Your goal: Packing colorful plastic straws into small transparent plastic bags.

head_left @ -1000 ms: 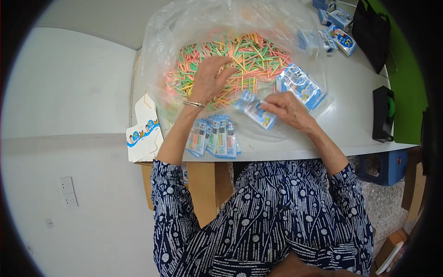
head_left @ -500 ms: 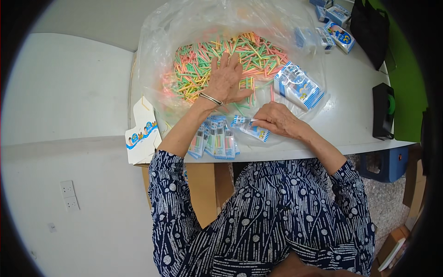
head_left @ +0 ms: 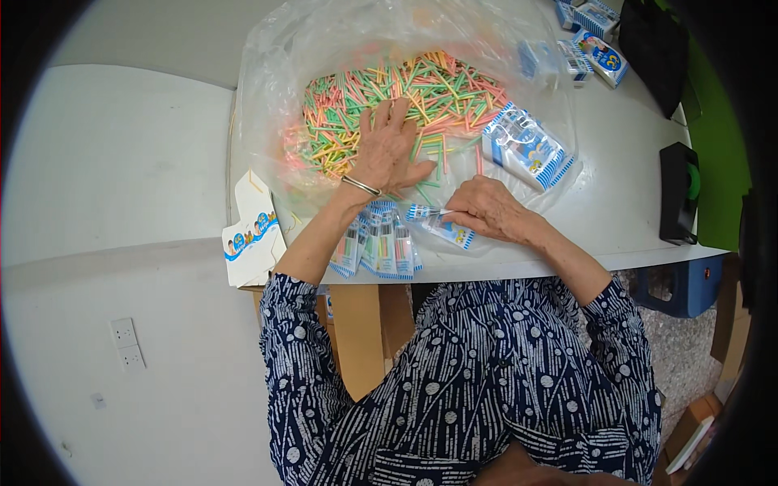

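A heap of thin pink, green and yellow sticks (head_left: pixel 454 89) lies on a large clear plastic bag (head_left: pixel 271 97). My left hand (head_left: pixel 387 154) rests on the heap's near side, its fingers spread. To its right, my right hand (head_left: pixel 489 209) pinches a small blue-and-white packet (head_left: pixel 455 232) near the table's front edge. What that packet contains is hard to make out. Several filled packets (head_left: pixel 385 243), showing coloured sticks through clear windows, lie overlapped below my left wrist. A bigger blue-and-white bag (head_left: pixel 525 146) sits on the plastic just beyond my right hand.
Small blue-and-white packs (head_left: pixel 600 55) and a black bag (head_left: pixel 652 57) are at the far right. A black tape dispenser (head_left: pixel 677 193) stands by the right edge. White printed card (head_left: pixel 253 239) lies at the left corner. Below are a cardboard box (head_left: pixel 356 324) and a blue stool (head_left: pixel 685 287).
My left hand has shifted slightly left and toward me over the sticks. My right hand keeps the packet in nearly the same place.
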Action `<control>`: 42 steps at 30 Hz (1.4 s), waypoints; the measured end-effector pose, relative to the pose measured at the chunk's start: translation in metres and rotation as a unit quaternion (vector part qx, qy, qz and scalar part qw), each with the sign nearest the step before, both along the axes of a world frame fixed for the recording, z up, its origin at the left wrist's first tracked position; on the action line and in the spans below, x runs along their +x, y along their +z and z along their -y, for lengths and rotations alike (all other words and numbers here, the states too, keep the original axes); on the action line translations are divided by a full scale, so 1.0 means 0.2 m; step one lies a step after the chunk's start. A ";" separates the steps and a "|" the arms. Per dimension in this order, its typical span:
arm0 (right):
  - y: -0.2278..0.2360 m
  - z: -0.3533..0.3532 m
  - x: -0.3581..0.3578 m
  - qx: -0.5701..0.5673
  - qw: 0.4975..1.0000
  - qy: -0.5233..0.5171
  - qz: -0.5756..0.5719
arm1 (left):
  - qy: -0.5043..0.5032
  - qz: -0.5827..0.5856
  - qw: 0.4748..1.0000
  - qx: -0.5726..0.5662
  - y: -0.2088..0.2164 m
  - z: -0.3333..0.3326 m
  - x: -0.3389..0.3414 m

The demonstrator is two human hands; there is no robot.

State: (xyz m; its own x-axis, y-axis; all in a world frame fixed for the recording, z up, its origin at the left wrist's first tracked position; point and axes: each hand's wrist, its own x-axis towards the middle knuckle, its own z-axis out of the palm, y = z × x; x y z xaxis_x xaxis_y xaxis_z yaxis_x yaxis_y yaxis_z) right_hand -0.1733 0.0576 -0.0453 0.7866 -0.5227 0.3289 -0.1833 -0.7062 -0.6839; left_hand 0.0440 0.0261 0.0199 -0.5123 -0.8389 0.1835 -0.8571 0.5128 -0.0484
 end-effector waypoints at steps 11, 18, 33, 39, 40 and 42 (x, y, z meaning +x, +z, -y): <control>-0.01 0.00 0.00 -0.003 1.000 0.010 0.001 | 0.017 0.009 0.997 -0.075 -0.09 0.06 0.06; -0.01 0.00 0.01 -0.017 1.000 0.012 0.014 | 0.061 0.024 0.985 -0.160 -0.01 0.04 0.32; 0.00 -0.02 -0.01 -0.027 0.998 0.042 0.026 | 0.155 0.008 0.985 -0.074 -0.12 -0.22 0.10; -0.01 -0.02 -0.01 -0.041 0.998 0.040 0.026 | 0.169 0.071 0.977 -0.107 -0.13 -0.11 0.27; -0.01 -0.02 -0.01 -0.041 0.998 0.040 0.026 | 0.189 0.094 0.974 -0.077 -0.12 -0.08 0.28; -0.01 -0.01 -0.02 -0.033 0.999 0.041 0.010 | 0.208 0.117 0.970 -0.048 -0.12 -0.03 0.29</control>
